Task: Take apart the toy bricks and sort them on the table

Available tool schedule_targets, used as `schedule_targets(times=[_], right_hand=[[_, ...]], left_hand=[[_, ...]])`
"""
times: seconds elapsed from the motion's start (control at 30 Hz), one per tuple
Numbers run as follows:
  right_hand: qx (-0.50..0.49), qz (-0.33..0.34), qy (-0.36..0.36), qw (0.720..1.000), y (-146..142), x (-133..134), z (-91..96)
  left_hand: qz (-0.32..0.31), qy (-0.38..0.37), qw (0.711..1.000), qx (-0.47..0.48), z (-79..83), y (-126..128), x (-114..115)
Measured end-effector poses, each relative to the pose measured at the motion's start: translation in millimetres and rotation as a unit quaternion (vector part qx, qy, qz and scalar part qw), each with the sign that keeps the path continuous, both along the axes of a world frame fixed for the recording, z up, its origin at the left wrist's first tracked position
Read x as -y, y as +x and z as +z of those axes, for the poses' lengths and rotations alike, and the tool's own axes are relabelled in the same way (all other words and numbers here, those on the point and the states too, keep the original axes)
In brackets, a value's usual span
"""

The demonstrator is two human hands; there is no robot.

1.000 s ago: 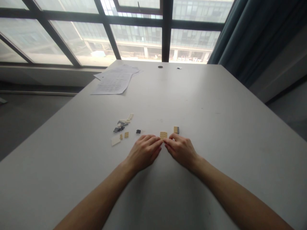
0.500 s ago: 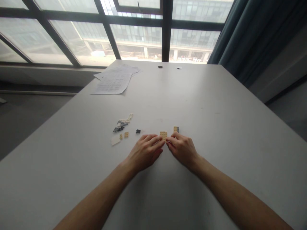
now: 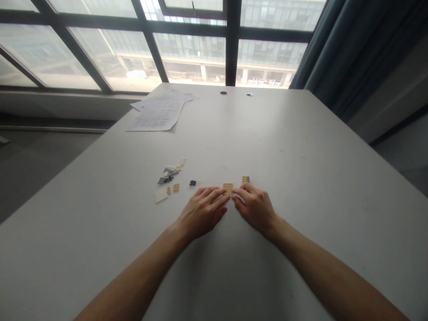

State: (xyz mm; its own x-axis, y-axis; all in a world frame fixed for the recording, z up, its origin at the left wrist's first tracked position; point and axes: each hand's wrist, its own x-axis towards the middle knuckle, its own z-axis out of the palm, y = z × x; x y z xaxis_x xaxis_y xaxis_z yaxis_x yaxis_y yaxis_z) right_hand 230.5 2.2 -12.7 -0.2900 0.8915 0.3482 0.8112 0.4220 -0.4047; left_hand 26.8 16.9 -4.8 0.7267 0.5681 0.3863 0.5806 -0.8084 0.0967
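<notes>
Between my hands on the white table lies a tan studded building plate (image 3: 228, 187). My left hand (image 3: 205, 209) has its fingers closed on the plate's left and near side. From the right, the fingertips of my right hand (image 3: 254, 204) pinch the plate's near right edge. Just beyond the right hand sits a second tan plate with a grey strip (image 3: 245, 179), its near part hidden by the fingers. A small black brick (image 3: 192, 183) lies on the table to the left of the hands.
Further left are two small tan pieces (image 3: 176, 187), a smooth cream tile (image 3: 161, 196) and a loose pile of grey, black and white bricks (image 3: 169, 174). Printed papers (image 3: 157, 117) lie at the table's far left. Windows and a dark curtain (image 3: 331, 58) stand behind.
The right fingertips have shifted very slightly along the tan plate's edge. My left hand and the loose pieces look the same.
</notes>
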Motion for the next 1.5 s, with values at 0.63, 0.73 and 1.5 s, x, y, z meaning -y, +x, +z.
schedule_targets(times=[0.63,0.73,1.5], right_hand=[[-0.188,-0.098,0.034,0.977,8,-10,0.1],[-0.204,-0.126,0.047,0.97,14,-16,1.2],[-0.149,-0.137,0.04,0.978,21,-23,-3.2]], left_hand=[[0.016,-0.063,0.996,-0.062,6.7,20,15],[0.021,-0.069,0.995,-0.063,6.7,23,13],[0.064,-0.018,0.998,-0.01,3.0,38,-8]])
